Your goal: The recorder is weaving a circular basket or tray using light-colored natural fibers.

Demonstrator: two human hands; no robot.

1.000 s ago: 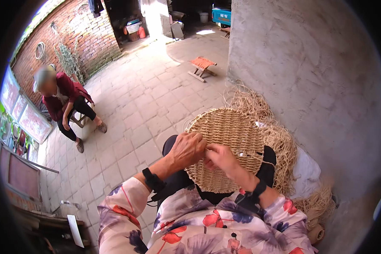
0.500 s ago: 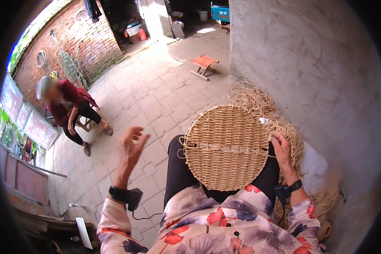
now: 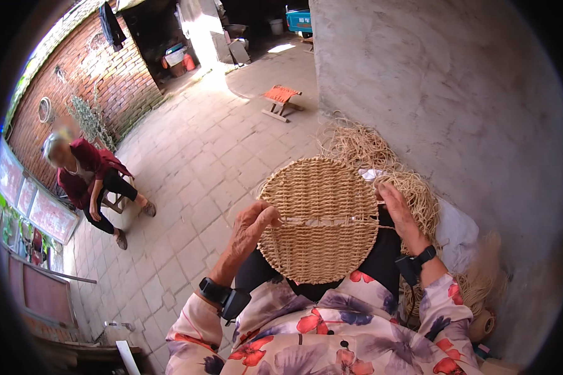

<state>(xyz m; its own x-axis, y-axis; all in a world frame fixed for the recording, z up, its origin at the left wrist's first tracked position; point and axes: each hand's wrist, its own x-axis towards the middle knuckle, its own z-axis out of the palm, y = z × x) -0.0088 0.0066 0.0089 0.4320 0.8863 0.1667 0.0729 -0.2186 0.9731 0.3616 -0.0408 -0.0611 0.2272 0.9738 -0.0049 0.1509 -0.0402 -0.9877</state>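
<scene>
The round woven mat (image 3: 322,256) lies between the left hand (image 3: 250,226), curled at its left edge, and the right hand (image 3: 399,205), half-curled at its right; I cannot tell either's grip.

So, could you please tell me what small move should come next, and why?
Perhaps the left hand should gently tighten the round woven mat at its narrow gap, with the right hand steadying the opposite rim. The gap crosses the weave's middle, with the left hand at one end and the right near the other.
</scene>
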